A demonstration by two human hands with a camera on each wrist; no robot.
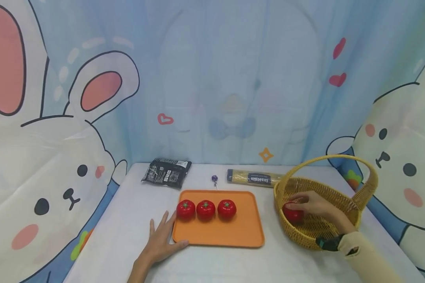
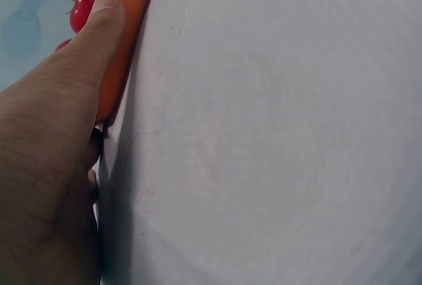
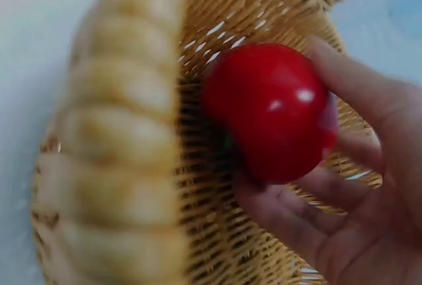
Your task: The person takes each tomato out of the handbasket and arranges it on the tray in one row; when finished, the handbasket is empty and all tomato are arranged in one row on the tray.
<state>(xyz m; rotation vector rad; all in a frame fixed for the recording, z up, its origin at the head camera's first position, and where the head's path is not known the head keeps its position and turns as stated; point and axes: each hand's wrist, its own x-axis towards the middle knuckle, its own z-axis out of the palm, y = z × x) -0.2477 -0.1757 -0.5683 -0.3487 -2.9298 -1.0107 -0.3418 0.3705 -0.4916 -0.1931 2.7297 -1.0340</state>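
Inside the yellow wicker basket (image 1: 294, 234), my right hand (image 1: 315, 205) holds a red tomato (image 3: 273, 110), thumb on one side and fingers curled round the other. The basket's handle, blurred and close, hides part of the right wrist view. On the table, an orange tray (image 1: 219, 235) bears three red tomatoes with green stem tops, a left one (image 1: 185, 210), a middle one (image 1: 206, 210) and a right one (image 1: 227, 209), in a row. My left hand (image 1: 159, 243) rests spread at the tray's near left corner, its thumb (image 2: 99, 28) on the rim.
Behind the tray lie a black packet (image 1: 167, 173), a small purple-wrapped lollipop (image 1: 214, 179) and a long yellow package (image 1: 253, 177) with a dark label. The package's right end reaches the basket. A printed cartoon curtain (image 1: 233, 78) hangs behind the white table (image 1: 127, 220).
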